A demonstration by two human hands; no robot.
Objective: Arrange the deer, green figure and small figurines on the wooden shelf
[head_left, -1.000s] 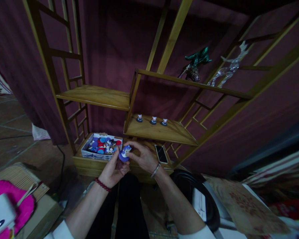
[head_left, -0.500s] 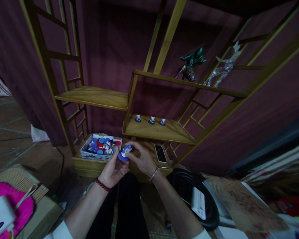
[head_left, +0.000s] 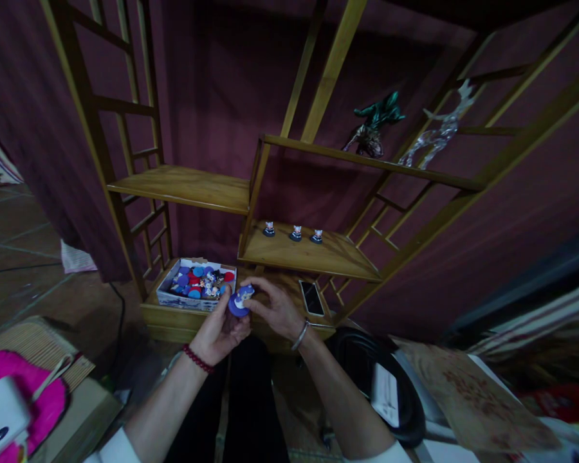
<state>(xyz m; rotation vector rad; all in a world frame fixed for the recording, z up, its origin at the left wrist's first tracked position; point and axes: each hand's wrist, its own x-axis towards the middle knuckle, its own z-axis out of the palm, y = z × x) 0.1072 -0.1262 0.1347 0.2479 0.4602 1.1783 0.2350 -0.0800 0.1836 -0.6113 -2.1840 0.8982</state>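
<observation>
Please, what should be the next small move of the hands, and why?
I would perhaps raise the purple figure toward the shelf where three figures stand, with room beside them: the left hand holds its base, and the right hand its upper part.

On the brown wooden base (head_left: 171, 321), an open white rectangular cardboard box (head_left: 181, 301) sits left and a black rectangular phone (head_left: 312, 299) right, with a small purple-and-white figurine (head_left: 241, 300) in front, between the left hand (head_left: 222, 334) and right hand (head_left: 277, 310). Above, three small white-and-black figurines (head_left: 296, 233) line the brown wooden middle shelf (head_left: 313, 258); on the brown wooden upper shelf (head_left: 313, 147), a green-and-bronze ornament (head_left: 376, 122) stands left of a transparent deer (head_left: 437, 136).
</observation>
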